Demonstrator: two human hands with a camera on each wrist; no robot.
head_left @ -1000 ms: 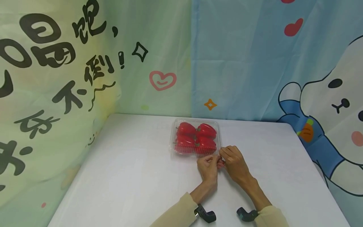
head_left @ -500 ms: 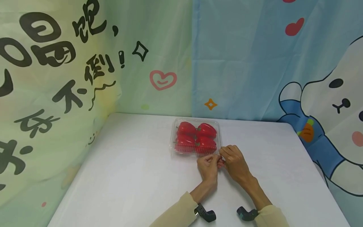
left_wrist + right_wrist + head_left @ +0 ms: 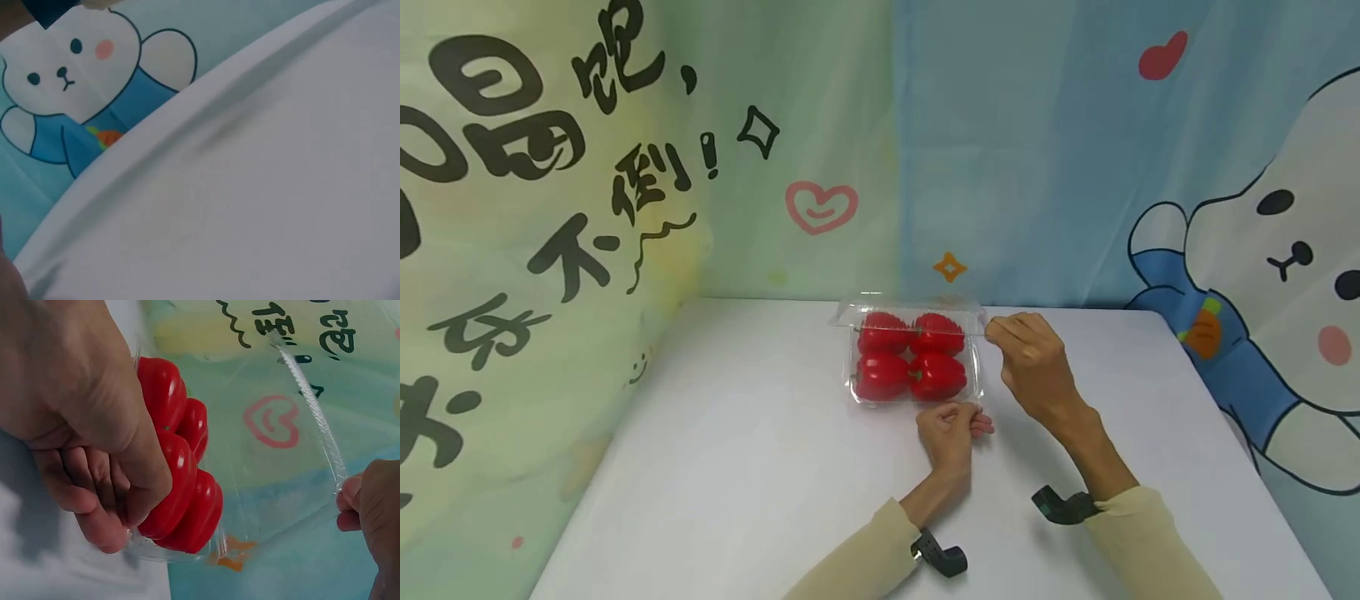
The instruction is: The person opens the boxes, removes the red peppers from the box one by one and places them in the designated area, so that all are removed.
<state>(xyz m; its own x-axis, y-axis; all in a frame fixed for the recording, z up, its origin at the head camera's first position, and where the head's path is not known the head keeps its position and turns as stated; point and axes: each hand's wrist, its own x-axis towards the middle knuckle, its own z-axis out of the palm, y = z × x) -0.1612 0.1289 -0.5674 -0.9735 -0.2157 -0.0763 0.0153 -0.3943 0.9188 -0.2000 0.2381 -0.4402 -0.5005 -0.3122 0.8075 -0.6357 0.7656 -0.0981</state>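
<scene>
A clear plastic clamshell box (image 3: 976,371) sits toward the back of the table, with several red bell peppers (image 3: 938,377) in its base. Its hinged lid (image 3: 847,316) is tilted up along the back, partly raised. At the lid's front right corner, my right hand (image 3: 1036,367) pinches the edge between thumb and finger. My left hand (image 3: 949,437) pinches the base's front right corner. The right wrist view has the right hand (image 3: 375,512) on the lid's ribbed edge, and the left hand (image 3: 94,419) down at the base beside the peppers (image 3: 181,475).
A white-covered table (image 3: 737,467) spreads around the box. Behind it hangs a printed backdrop curtain (image 3: 1022,167) with lettering and a cartoon bear. Black wrist cameras (image 3: 943,557) sit at both sleeves. The left wrist view holds mostly tablecloth (image 3: 262,206) and curtain.
The lid was down over the peppers; now my right hand has lifted its front edge up and back. The left hand stays at the front right corner. The head view has shifted slightly.
</scene>
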